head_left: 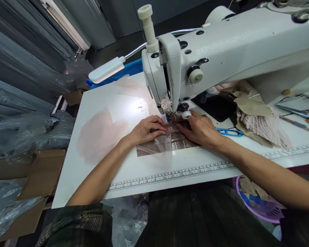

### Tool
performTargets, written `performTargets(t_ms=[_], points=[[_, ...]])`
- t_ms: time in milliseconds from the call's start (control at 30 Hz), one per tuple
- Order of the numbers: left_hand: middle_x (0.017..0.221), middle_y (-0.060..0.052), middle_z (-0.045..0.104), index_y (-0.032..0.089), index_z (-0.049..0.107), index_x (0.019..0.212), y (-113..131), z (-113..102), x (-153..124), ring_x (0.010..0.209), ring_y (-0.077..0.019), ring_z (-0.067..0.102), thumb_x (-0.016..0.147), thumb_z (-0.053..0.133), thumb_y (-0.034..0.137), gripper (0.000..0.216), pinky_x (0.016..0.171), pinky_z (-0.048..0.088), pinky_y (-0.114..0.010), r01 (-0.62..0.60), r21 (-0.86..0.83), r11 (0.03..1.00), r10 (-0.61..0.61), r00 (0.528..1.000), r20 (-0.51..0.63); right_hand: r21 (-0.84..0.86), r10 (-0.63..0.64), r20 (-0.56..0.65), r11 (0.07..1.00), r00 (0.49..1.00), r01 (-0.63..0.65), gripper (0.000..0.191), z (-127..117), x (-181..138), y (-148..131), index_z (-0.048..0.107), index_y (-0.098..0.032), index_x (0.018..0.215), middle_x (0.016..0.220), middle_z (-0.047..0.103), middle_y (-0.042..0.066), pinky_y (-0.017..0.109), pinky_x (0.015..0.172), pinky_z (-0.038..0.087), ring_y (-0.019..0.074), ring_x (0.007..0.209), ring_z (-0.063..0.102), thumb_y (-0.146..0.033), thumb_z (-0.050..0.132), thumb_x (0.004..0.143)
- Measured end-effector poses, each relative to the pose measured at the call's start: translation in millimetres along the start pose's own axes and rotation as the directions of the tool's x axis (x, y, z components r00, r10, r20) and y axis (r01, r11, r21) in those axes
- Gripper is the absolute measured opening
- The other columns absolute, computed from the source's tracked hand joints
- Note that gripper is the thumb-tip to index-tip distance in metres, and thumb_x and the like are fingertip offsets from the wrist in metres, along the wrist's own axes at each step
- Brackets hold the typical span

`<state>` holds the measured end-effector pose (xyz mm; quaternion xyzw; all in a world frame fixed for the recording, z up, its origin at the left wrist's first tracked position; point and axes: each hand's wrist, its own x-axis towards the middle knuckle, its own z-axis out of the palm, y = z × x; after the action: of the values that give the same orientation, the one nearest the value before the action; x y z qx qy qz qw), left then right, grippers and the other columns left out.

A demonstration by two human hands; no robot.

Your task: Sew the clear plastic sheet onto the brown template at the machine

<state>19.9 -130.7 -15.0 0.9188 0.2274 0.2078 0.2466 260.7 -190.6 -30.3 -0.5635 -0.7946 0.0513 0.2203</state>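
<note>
- The left hand (145,132) lies flat with its fingers spread, pressing down on a small sheer fabric piece (167,142); it pins the piece rather than closing a grip around it.
- The right hand (199,130) presses the same piece from the other side, fingers extended toward the needle area, palm down, with no closed grip.
- The fabric piece lies on the tabletop (118,113) directly in front of the presser foot (171,118), its far edge under the foot, between the two hands.
- A tiny red mark shows on the fabric between the fingertips.
- The white sewing machine (221,44) rises just behind the hands; its lamp (105,69) lights the tabletop to the left.
- Blue-handled snips (229,132) lie just to the right of the right wrist.
- A heap of beige and pink fabric (257,116) sits beyond the snips, under the machine arm.
- A printed ruler strip (175,173) runs along the near edge of the tabletop.
- A purple basket (260,206) stands below the tabletop at the right.
</note>
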Motion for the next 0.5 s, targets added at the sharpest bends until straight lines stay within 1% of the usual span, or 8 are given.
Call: performTargets(t_ms=[67,133,200,267,333,433,500], points=[[0.1,-0.006,0.069,0.022,0.073,0.09,2.6,-2.5,0.5,0.095,-0.0177,0.064,0.09,0.062,0.034,0.016,0.089,0.049,-0.036,0.014,0.056,0.998,-0.016,1.0,0.023,0.061,0.001,-0.043,0.998,0.999,0.001,0.027,-1.4,0.0,0.1,0.068,-0.015,0.1,0.093,0.063,0.008,0.028,0.053,0.028,0.0166,0.066,0.055,-0.034,0.051,0.093],[0.096,-0.004,0.071,0.021,0.071,0.089,9.9,-8.3,1.1,0.091,-0.0167,0.064,0.093,0.058,0.034,0.018,0.095,0.044,-0.039,0.018,0.119,0.993,-0.027,0.997,0.075,0.186,-0.006,-0.059,0.982,0.998,0.017,0.029,-5.3,0.7,-2.4,0.07,-0.017,0.097,0.09,0.063,0.007,0.027,0.056,0.032,0.0156,0.067,0.055,-0.036,0.05,0.093],[0.089,-0.002,0.072,0.02,0.068,0.09,20.3,-15.4,1.9,0.081,-0.0143,0.063,0.096,0.053,0.032,0.02,0.097,0.04,-0.04,0.013,0.155,0.988,-0.031,0.993,0.118,0.33,-0.06,0.006,0.942,0.998,0.055,0.031,-11.2,2.4,-8.2,0.072,-0.02,0.097,0.087,0.065,0.005,0.027,0.06,0.036,0.0152,0.068,0.056,-0.04,0.049,0.094],[0.082,-0.001,0.071,0.019,0.066,0.092,31.1,-21.8,2.5,0.074,-0.013,0.061,0.098,0.049,0.03,0.022,0.093,0.042,-0.038,0.009,0.169,0.985,-0.035,0.988,0.152,0.415,-0.164,0.107,0.904,0.981,0.106,0.032,-17.5,4.8,-16.8,0.072,-0.021,0.099,0.088,0.066,0.004,0.027,0.064,0.038,0.0163,0.074,0.058,-0.044,0.05,0.094],[0.079,-0.002,0.069,0.017,0.065,0.092,39.6,-26.4,2.9,0.073,-0.0132,0.061,0.098,0.047,0.03,0.023,0.084,0.045,-0.033,0.021,0.17,0.985,-0.051,0.984,0.173,0.41,-0.244,0.191,0.9,0.951,0.149,0.031,-22.2,7.6,-25.9,0.07,-0.02,0.101,0.092,0.067,0.006,0.027,0.066,0.037,0.0181,0.078,0.059,-0.045,0.054,0.092],[0.076,-0.003,0.068,0.016,0.065,0.09,44.9,-29.5,2.6,0.073,-0.0139,0.061,0.098,0.046,0.03,0.026,0.073,0.046,-0.028,0.052,0.15,0.987,-0.081,0.977,0.195,0.353,-0.269,0.268,0.921,0.925,0.165,0.022,-24.4,11.1,-35.3,0.066,-0.016,0.094,0.088,0.066,0.007,0.027,0.063,0.034,0.0173,0.074,0.056,-0.035,0.055,0.09],[0.077,-0.004,0.068,0.015,0.066,0.09,44.0,-30.3,1.3,0.074,-0.0139,0.062,0.098,0.046,0.03,0.026,0.07,0.046,-0.026,0.08,0.113,0.99,-0.101,0.975,0.197,0.39,-0.275,0.312,0.91,0.909,0.141,0.019,-23.8,12.6,-37.3,0.064,-0.015,0.088,0.079,0.064,0.005,0.026,0.061,0.033,0.0145,0.067,0.052,-0.028,0.051,0.091]])
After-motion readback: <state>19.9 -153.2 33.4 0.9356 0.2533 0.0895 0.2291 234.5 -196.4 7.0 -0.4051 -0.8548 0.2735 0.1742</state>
